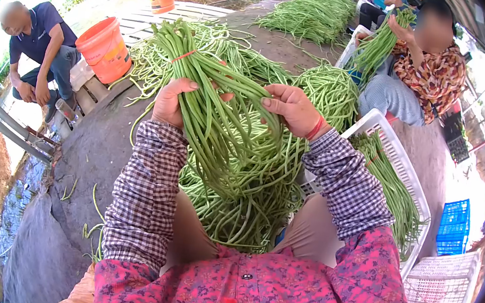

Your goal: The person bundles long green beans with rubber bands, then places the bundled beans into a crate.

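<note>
My left hand [171, 101] is wrapped round a thick bundle of green yardlong beans [209, 105], held up in front of me. A thin red band circles the bundle near its upper left end. On the other side, my right hand [297, 109] pinches beans that bend over to the right from the same bundle. Red bands sit around my right wrist. Below the bundle, a heap of loose yardlong beans [242, 206] lies between my knees.
A white crate [412, 172] with bundled beans stands at my right. More beans [314, 15] are piled behind. Orange buckets [105, 50] are at the left. One person crouches at left; another at right holds beans. Blue crates [453, 226] stand far right.
</note>
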A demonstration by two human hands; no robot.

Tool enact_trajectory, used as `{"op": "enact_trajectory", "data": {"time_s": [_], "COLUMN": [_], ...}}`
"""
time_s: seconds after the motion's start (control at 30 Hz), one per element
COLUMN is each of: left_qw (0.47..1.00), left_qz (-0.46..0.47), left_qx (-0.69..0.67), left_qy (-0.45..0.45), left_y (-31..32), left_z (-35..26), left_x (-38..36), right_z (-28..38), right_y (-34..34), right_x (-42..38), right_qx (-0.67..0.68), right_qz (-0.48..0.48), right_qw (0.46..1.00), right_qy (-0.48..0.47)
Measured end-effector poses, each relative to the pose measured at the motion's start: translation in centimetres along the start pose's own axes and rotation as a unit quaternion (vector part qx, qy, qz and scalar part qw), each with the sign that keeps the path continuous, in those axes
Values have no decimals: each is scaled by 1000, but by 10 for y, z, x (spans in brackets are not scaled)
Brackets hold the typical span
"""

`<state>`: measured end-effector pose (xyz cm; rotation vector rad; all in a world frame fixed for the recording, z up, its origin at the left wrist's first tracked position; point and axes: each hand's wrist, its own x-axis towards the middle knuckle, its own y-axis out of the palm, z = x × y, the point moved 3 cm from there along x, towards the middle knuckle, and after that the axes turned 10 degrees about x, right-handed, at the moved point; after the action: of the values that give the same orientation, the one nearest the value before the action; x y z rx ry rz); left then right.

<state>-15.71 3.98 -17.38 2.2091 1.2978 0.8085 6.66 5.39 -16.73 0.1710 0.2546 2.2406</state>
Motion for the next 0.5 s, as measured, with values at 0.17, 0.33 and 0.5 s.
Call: {"op": "enact_trajectory", "data": {"time_s": [0.17, 0.33, 0.5], "left_qw": [994, 998, 997], "left_qz": [-8, -15, -50], "left_qx": [98, 35, 56], "left_qy": [-40, -42, -31], "left_y": [-4, 11, 5], "left_z": [0, 7, 19], "left_x": [2, 6, 12], "right_z": [16, -8, 8], "right_y": [-13, -33, 43], "right_x": [-14, 3, -5], "right_qx": [225, -296, -413], "right_qz": [113, -164, -94], "right_qw": [967, 919, 902], "right_qy": [48, -203, -85]}}
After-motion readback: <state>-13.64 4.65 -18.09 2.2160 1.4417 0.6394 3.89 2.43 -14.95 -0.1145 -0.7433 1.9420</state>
